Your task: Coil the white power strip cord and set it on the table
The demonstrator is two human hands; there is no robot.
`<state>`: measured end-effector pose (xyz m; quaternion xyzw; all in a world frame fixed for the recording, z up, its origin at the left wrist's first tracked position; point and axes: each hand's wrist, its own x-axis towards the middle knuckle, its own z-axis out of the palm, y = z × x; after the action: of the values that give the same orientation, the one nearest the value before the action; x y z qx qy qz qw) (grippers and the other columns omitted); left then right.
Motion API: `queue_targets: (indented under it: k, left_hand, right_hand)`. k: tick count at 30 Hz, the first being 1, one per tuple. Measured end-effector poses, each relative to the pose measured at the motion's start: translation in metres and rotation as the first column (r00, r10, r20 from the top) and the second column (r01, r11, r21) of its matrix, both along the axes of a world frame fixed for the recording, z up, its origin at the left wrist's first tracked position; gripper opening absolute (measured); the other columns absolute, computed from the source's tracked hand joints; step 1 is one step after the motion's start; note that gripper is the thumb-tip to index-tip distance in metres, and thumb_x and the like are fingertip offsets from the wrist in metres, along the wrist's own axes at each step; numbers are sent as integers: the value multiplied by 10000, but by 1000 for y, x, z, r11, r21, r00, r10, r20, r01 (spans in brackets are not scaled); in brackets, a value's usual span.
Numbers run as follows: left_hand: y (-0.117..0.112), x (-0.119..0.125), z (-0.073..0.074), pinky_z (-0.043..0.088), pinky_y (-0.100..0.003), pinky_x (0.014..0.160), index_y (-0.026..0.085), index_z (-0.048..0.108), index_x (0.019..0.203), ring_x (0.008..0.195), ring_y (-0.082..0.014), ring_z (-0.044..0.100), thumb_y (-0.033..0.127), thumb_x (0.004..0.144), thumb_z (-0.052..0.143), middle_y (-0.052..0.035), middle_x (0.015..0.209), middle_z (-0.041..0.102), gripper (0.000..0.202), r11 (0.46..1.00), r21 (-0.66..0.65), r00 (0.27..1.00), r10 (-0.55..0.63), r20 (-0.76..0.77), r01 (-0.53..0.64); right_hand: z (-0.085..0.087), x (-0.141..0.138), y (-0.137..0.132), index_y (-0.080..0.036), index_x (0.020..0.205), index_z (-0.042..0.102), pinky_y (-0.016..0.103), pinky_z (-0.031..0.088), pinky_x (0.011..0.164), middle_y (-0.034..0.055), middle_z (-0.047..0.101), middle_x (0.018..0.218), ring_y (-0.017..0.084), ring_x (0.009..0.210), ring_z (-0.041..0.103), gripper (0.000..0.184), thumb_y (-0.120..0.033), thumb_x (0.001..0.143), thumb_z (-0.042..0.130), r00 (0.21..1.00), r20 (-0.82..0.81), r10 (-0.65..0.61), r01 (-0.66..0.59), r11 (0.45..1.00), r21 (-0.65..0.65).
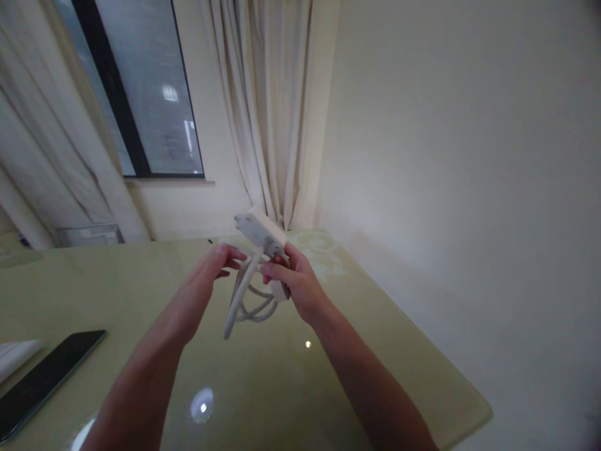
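A white power strip [263, 229] is raised over the table, tilted, with the socket side partly toward me. My right hand [299, 279] grips it together with its cord, thumb in front and fingers behind. The thick white cord [241, 294] hangs in loose loops below the strip, one straight length pointing down toward me. On the left side of the loops is my left hand [222, 262], its fingers bent and apart, with the fingertips beside the cord. Whether they touch it I cannot tell.
The pale green glossy table [263, 382] ends at a wall [446, 188] on the right. A dark phone [49, 381] lies at the left, next to a white object [16, 357] cut off by the frame. Curtains [267, 106] and a window [150, 81] are behind.
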<state>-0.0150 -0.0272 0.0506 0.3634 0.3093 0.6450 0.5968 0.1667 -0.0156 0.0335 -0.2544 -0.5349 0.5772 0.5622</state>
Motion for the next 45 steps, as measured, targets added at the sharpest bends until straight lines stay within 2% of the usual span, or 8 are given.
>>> queue_targets:
  k: [8,13,19,24,27,32,38,45]
  left_hand:
    - [-41,-22,4,560,-392,616,193,681,982,539,-271,645,135,862,721,-15,593,570,139,872,-29,871,-489,-39,489]
    - [-29,-42,25,388,-222,388,182,634,897,306,-70,267,98,1013,415,83,497,355,261,991,120,990,-67,126,51]
    - [26,-53,-5,373,-141,439,152,685,936,399,-58,366,12,955,495,79,559,454,236,972,-58,973,228,-24,-229]
    - [21,-16,-11,543,-212,833,231,774,998,1234,-215,613,-103,729,618,-68,1187,689,457,788,341,748,605,-273,-513]
    - [-1,4,-1,484,-309,1074,237,745,944,1443,-255,505,-97,766,636,-70,1281,697,394,848,361,842,485,-234,-388]
    - [-10,7,0,487,-159,686,206,685,729,682,-146,683,-52,845,683,13,680,694,283,988,113,939,134,-316,-103]
    - [-4,-12,1,463,-147,520,182,692,813,521,-137,688,122,1004,599,42,526,602,221,938,233,870,330,-366,-258]
    - [-1,-41,9,599,-216,658,172,570,808,566,-140,726,98,1088,385,65,495,588,345,840,201,826,537,-169,-504]
  right_hand:
    - [0,2,5,-204,889,631,224,381,558,-33,687,667,114,576,569,293,-398,802,833,994,1,-111,110,990,88]
    - [12,20,5,-205,891,633,201,395,527,-33,681,675,110,585,570,266,-382,812,815,988,-98,-119,126,990,68]
    - [27,41,-8,-230,888,584,201,370,405,-56,639,641,102,472,453,301,-432,829,800,980,-191,-61,77,994,78]
    - [29,39,-14,-212,949,653,192,414,499,-36,668,700,106,567,590,244,-373,843,803,988,-98,-123,136,981,141]
    - [26,35,-14,-215,1013,681,203,440,550,-34,682,698,122,608,642,250,-366,856,804,997,-45,-63,70,983,168]
    - [21,27,-13,-216,1017,688,207,428,503,7,748,773,132,601,630,333,-505,875,775,997,-72,5,1,996,86]
    - [21,33,7,-209,891,590,180,468,513,19,768,828,86,565,579,301,-448,907,771,915,-337,-222,182,972,-148]
    - [22,81,33,-225,713,331,159,216,393,-152,248,474,53,387,178,477,-401,1075,587,664,-602,-445,322,896,-306]
